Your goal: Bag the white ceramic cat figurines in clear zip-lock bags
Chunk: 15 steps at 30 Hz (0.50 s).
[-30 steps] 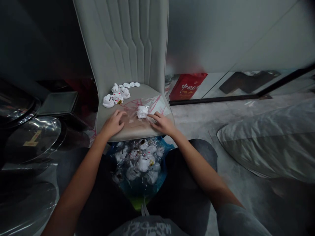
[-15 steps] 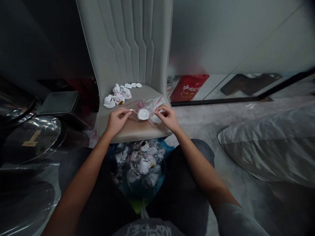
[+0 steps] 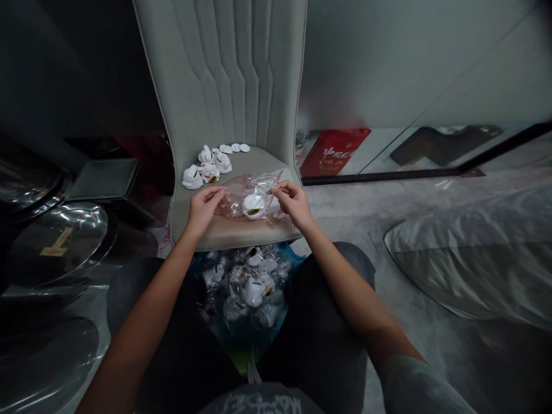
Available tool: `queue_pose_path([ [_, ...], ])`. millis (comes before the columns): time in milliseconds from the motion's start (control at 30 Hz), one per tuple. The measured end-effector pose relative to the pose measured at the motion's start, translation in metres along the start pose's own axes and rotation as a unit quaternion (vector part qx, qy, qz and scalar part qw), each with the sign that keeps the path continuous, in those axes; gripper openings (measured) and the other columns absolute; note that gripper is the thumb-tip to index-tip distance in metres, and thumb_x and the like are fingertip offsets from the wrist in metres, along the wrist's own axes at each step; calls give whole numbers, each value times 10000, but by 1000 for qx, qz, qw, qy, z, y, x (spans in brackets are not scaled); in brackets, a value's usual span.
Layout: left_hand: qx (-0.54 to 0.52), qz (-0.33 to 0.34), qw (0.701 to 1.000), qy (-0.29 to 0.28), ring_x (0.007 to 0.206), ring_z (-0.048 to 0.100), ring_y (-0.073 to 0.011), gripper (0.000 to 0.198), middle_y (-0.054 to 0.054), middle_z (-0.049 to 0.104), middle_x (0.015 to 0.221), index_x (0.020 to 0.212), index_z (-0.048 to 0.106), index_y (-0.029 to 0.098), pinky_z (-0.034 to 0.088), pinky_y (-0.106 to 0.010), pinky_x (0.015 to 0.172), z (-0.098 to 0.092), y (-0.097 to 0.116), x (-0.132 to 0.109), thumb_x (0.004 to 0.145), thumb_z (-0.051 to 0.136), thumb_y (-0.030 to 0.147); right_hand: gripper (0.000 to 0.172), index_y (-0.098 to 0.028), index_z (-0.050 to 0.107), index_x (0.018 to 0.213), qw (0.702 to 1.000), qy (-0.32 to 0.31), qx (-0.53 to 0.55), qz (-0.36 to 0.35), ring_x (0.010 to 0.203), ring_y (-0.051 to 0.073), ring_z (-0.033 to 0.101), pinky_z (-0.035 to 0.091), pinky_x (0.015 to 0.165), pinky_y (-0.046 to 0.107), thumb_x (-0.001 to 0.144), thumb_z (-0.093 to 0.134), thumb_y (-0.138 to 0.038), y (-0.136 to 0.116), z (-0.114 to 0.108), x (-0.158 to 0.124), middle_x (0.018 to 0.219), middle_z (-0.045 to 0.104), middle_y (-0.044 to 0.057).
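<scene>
A clear plastic bag [image 3: 235,190] is stretched between my two hands above the chair seat [image 3: 202,227]. Inside it lies a white cat figurine [image 3: 253,206] with a gold patch on its lower side. My left hand [image 3: 204,208] pinches the bag's left end. At its right end, where pinkish-red edges show, my right hand [image 3: 293,201] pinches the plastic. Several unwrapped white cat figurines [image 3: 210,171] stand together at the seat's left rear. Beside them a row of white round discs [image 3: 236,148] runs along the foot of the backrest.
Between my knees a blue bag [image 3: 295,259] holds several figurines wrapped in clear plastic [image 3: 254,290]. Shiny round metal containers [image 3: 81,224] stand to the left. A red bag [image 3: 334,152] leans behind the chair on the right. Grey covered fabric [image 3: 483,253] lies at far right.
The figurine inside the bag has turned, so its gold patch now shows instead of its white round underside. Both hands keep their pinch on the bag, and the plastic is spread flatter.
</scene>
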<state>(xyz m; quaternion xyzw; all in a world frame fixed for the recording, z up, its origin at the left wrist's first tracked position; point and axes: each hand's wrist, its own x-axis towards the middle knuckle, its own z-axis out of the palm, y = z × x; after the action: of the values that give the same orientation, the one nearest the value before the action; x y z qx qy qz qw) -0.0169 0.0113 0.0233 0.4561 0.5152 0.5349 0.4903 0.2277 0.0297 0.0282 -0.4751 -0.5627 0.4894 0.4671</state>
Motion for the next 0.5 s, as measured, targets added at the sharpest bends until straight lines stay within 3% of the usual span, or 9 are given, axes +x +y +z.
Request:
queue_pose_path([
  [100, 22, 21, 999, 18, 835, 716, -171, 328, -76, 765, 967, 986, 667, 157, 559, -275, 769, 2, 0, -1, 793, 699, 420, 381, -209, 567, 836, 999, 46, 26, -5, 392, 22, 254, 189, 349, 216, 740, 753, -527, 1, 2, -2, 707, 586, -52],
  [267, 31, 47, 997, 43, 871, 720, -161, 282, -17, 729, 862, 1021, 510, 220, 552, -268, 805, 6, 1, -3, 822, 678, 328, 417, -245, 511, 922, 997, 64, 22, -22, 411, 37, 277, 216, 361, 210, 746, 768, -522, 3, 5, -3, 715, 590, -69],
  [500, -7, 4, 1000, -2, 937, 700, -151, 341, -21, 690, 995, 1090, 481, 241, 555, -265, 828, 10, -9, -2, 832, 686, 331, 425, -253, 532, 1046, 999, 27, -1, -35, 470, 28, 352, 294, 391, 201, 795, 729, -534, 9, 5, -2, 955, 627, -23],
])
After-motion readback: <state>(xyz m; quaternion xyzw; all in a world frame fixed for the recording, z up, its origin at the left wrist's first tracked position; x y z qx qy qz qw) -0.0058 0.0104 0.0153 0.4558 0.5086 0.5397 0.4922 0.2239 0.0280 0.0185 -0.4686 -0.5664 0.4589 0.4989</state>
